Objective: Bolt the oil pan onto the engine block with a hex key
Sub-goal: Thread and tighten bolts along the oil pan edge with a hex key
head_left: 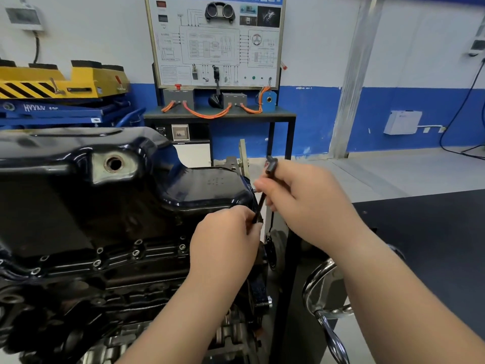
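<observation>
Curled into a fist, my right hand (301, 198) grips the upper part of the hex key (260, 204), whose bent short end pokes out above my knuckles. From that fist the dark shaft slants down and to the left into the fingertips of my left hand (225, 243), which pinch its lower end. That hand sits just below and left of the right one, pressed against the near right corner of the oil pan (105, 179). My fingers hide the key's tip, so I cannot tell whether it is seated in a bolt.

The glossy black pan spreads out to the left of both hands, lying on the engine block (110, 282), which runs below and left of my left wrist. A row of socket-head bolts (136, 252) lines the pan's flange just left of my left hand. Further left and higher, the open drain hole (114, 163) shows in the pan's wall. Under my right forearm is a chrome handwheel (321, 271). Beyond my hands stands a wiring display board (215, 40) on a dark bench with orange cables.
</observation>
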{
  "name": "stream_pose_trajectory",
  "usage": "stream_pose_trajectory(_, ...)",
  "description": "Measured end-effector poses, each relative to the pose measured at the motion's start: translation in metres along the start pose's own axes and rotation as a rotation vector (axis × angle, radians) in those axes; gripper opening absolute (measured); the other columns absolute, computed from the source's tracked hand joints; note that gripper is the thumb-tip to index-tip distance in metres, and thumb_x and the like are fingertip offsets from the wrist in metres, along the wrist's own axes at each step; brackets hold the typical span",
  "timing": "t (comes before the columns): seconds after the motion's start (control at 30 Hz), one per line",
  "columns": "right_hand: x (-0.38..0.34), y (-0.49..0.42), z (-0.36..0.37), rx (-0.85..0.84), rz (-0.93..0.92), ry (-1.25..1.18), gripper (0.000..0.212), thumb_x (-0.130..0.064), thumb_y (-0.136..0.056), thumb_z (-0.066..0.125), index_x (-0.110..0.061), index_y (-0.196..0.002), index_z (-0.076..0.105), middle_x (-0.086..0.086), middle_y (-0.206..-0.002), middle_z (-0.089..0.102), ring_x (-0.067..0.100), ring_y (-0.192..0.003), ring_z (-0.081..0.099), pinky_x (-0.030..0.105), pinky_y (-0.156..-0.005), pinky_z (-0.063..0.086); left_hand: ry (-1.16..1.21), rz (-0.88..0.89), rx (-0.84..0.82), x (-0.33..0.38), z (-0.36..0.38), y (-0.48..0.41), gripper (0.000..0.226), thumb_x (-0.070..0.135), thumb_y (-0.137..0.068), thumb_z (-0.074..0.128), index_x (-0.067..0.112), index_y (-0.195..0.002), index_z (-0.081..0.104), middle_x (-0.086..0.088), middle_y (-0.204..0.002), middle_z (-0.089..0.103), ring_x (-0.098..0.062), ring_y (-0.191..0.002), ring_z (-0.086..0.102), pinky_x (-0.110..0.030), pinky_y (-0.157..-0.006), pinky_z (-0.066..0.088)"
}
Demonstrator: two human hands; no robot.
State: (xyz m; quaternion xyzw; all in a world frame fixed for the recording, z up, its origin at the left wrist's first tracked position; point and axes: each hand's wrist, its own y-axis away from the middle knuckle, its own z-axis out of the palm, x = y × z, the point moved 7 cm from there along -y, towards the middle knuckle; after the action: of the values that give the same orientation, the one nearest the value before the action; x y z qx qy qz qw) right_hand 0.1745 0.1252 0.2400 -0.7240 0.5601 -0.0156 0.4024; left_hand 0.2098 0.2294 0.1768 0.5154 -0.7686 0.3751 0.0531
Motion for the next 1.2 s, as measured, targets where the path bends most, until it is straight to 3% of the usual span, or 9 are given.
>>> stream_pose_trajectory(0.1, 0.000, -0.004, 0.005, -0.046, -0.008, -0.007, 0.026, -0.029, -0.094, 0.052, -0.009, -0.081, 0.062, -0.001, -0.069, 0.060, 0.013, -0.069, 0.056, 0.030, -0.066, 0.044, -0.064, -0.022, 0.007, 0.001, 0.005, 0.002, 0.017, 0.040, -0.087, 0.057, 0.026, -0.091, 0.066, 0.005, -0.080, 0.068, -0.016, -0.074, 0.063, -0.032, -0.065, 0.052)
stream_pose_trajectory(0.27, 0.007, 0.002, 0.007, -0.034, -0.006, -0.101, 0.025, -0.025, -0.093, 0.054, -0.004, -0.084, 0.065, 0.007, -0.070, 0.064, 0.021, -0.071, 0.061, 0.041, -0.069, 0.049, -0.102, -0.063, 0.065, -0.002, 0.010, 0.009, 0.018, 0.039, -0.089, 0.053, 0.026, -0.088, 0.066, 0.006, -0.078, 0.066, -0.015, -0.072, 0.061, -0.027, -0.054, 0.044)
stream_pose_trajectory(0.5, 0.014, 0.003, 0.006, -0.018, -0.009, -0.150, 0.026, -0.023, -0.093, 0.054, -0.002, -0.082, 0.064, 0.008, -0.071, 0.065, 0.023, -0.071, 0.062, 0.042, -0.069, 0.050, -0.020, -0.101, 0.107, -0.008, 0.011, 0.012, 0.023, 0.037, -0.089, 0.056, 0.030, -0.107, 0.069, 0.005, -0.086, 0.071, -0.018, -0.082, 0.065, -0.029, -0.063, 0.050)
stream_pose_trajectory(0.57, 0.016, 0.002, 0.005, -0.015, -0.009, -0.156, 0.026, -0.023, -0.093, 0.054, -0.001, -0.081, 0.064, 0.009, -0.071, 0.065, 0.024, -0.070, 0.062, 0.042, -0.070, 0.050, 0.035, -0.128, 0.083, -0.012, 0.011, 0.013, 0.024, 0.034, -0.089, 0.057, 0.034, -0.111, 0.067, 0.007, -0.086, 0.072, -0.015, -0.079, 0.065, -0.026, -0.061, 0.048)
stream_pose_trajectory(0.7, 0.019, 0.000, 0.005, -0.002, -0.013, -0.186, 0.026, -0.022, -0.094, 0.054, -0.001, -0.082, 0.064, 0.010, -0.071, 0.065, 0.025, -0.070, 0.062, 0.042, -0.070, 0.050, 0.130, -0.134, 0.044, -0.021, 0.011, 0.013, 0.027, 0.025, -0.087, 0.059, 0.038, -0.110, 0.067, 0.010, -0.076, 0.071, 0.002, -0.050, 0.050, -0.008, -0.047, 0.034)
stream_pose_trajectory(0.83, 0.021, 0.001, 0.006, 0.011, -0.023, -0.202, 0.026, -0.022, -0.094, 0.054, 0.000, -0.081, 0.064, 0.011, -0.070, 0.065, 0.025, -0.069, 0.062, 0.043, -0.069, 0.050, 0.169, -0.127, 0.021, -0.021, 0.011, 0.012, 0.028, 0.021, -0.088, 0.058, 0.036, -0.110, 0.067, 0.013, -0.069, 0.069, 0.012, -0.052, 0.051, -0.002, -0.052, 0.037)
stream_pose_trajectory(0.97, 0.025, 0.003, 0.004, 0.042, -0.019, -0.240, 0.022, -0.019, -0.093, 0.056, -0.004, -0.080, 0.065, 0.007, -0.067, 0.065, 0.022, -0.067, 0.063, 0.042, -0.066, 0.052, 0.175, -0.146, 0.017, -0.022, 0.012, 0.013, 0.027, 0.025, -0.088, 0.058, 0.038, -0.110, 0.067, 0.017, -0.053, 0.058, 0.008, -0.049, 0.051, -0.008, -0.047, 0.038)
stream_pose_trajectory(1.07, 0.029, 0.006, 0.003, 0.060, -0.017, -0.252, 0.021, -0.019, -0.093, 0.056, -0.005, -0.080, 0.066, 0.004, -0.066, 0.066, 0.021, -0.066, 0.064, 0.043, -0.065, 0.053, 0.140, -0.158, 0.025, -0.020, 0.012, 0.013, 0.025, 0.032, -0.086, 0.061, 0.040, -0.109, 0.067, 0.019, -0.048, 0.050, 0.004, -0.045, 0.048, -0.009, -0.044, 0.030)
stream_pose_trajectory(1.2, 0.036, 0.014, 0.001, 0.118, -0.009, -0.265, 0.019, -0.018, -0.094, 0.056, -0.010, -0.079, 0.066, 0.000, -0.064, 0.065, 0.012, -0.063, 0.064, 0.034, -0.066, 0.052, 0.080, -0.161, 0.052, -0.014, 0.014, 0.012, 0.020, 0.034, -0.085, 0.062, 0.036, -0.103, 0.070, 0.011, -0.074, 0.068, -0.013, -0.072, 0.063, -0.027, -0.063, 0.049)
